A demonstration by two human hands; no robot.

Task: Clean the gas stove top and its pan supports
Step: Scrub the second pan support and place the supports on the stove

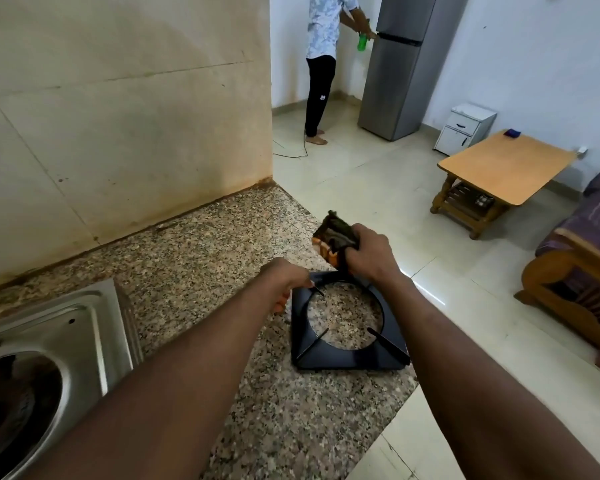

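Pan support: the black square metal pan support [347, 359], with a round opening, is lying flat on the speckled granite counter [222, 244] near its right edge, well apart from the stainless-steel gas stove top [84, 317] at lower left.
Left hand: the left hand [286, 282] is gripping the support's far-left corner, fingers curling round the rim.
Right hand: the right hand [368, 252] is clutching a crumpled orange-and-brown cloth [333, 237] in curled fingers over the support's far edge.
Background: a second person [321, 46] is standing at a tall grey refrigerator [406, 64].
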